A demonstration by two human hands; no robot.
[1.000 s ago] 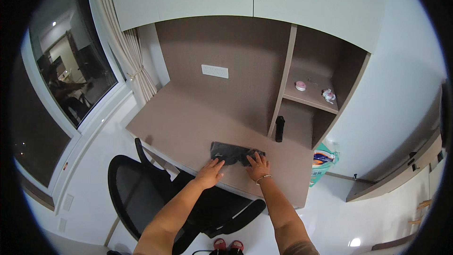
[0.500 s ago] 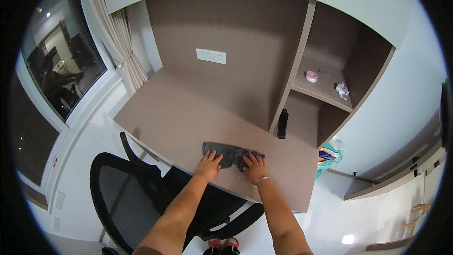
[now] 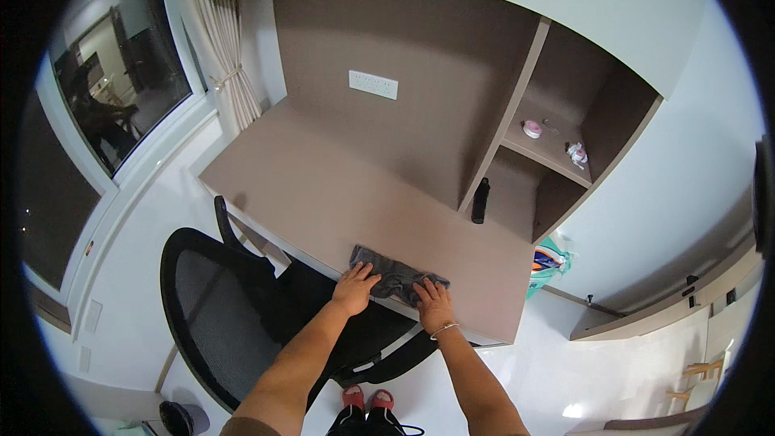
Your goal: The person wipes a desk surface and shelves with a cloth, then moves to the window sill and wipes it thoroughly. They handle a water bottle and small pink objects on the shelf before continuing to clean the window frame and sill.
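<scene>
A dark grey cloth [image 3: 393,274] lies spread and wrinkled on the brown desktop [image 3: 339,186], close to its front edge. My left hand [image 3: 353,289] presses on the cloth's left end, palm down, fingers stretched out. On the right end rests my right hand [image 3: 434,304] with its fingers spread, a thin bracelet [image 3: 444,330] around that wrist. Both hands lie on top of the cloth rather than wrapped round it.
A black mesh office chair [image 3: 218,307] stands against the desk's front at left. A black object [image 3: 480,201] stands beside the shelf divider. Pink tape [image 3: 532,129] and crumpled white wrapping [image 3: 576,155] sit on the shelf. A green bag [image 3: 549,266] is right of the desk.
Both hands and the cloth have come nearer the desk's front edge. The cloth now lies more slanted, its right side lower. The whole view has shifted slightly.
</scene>
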